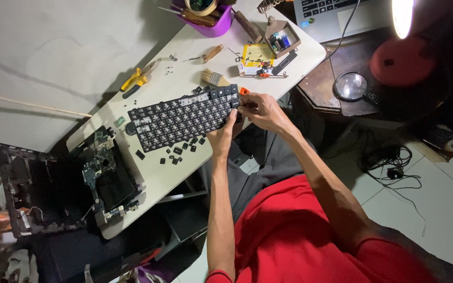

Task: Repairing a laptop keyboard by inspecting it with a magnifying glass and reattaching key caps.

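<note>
Gripping one end of a stripped laptop keyboard [184, 118], both hands pinch its edge: left hand [221, 137] below, right hand [260, 110] beside, the long axis running away across the white table [158, 178].

A black keyboard [184, 119] lies on a white table [158, 178], near yellow pliers [135, 81] and a purple tub [215, 25].

We see a black laptop keyboard [184, 118] lying flat and slantwise, most keycaps stripped, a few left along its far edge beside our grip at one end. Loose black keycaps [176, 151] lie scattered just below it.
</note>
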